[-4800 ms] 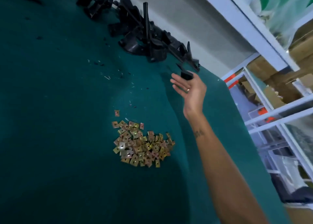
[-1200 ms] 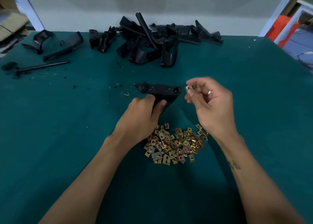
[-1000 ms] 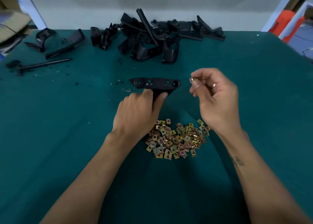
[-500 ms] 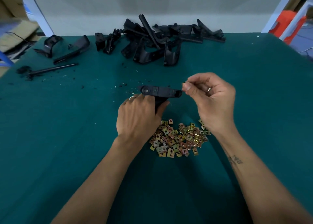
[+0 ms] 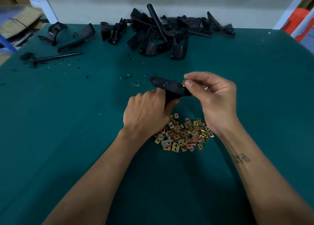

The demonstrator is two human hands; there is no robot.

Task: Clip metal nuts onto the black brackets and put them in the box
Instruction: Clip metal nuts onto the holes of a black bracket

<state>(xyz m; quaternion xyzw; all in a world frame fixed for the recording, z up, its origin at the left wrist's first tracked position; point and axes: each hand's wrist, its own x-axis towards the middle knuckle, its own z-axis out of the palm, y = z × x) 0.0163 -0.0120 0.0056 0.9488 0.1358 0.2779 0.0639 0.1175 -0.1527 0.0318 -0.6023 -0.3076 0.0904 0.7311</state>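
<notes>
The cloth over my table is a deep plain teal. The bracket in my left hand is matte black, teal showing through its holes. At its three o'clock end my right hand pinches a brassy gold nut. At six o'clock lies the nut pile: mottled gold, yellow, pinkish copper. At twelve o'clock the spare brackets are all black.

Lower stem of the black bracket buried inside the left hand. Metal nut mostly hidden behind the right hand thumb, touching the bracket's right end. Cardboard boxes far left of bracket were blurred, cropped.
</notes>
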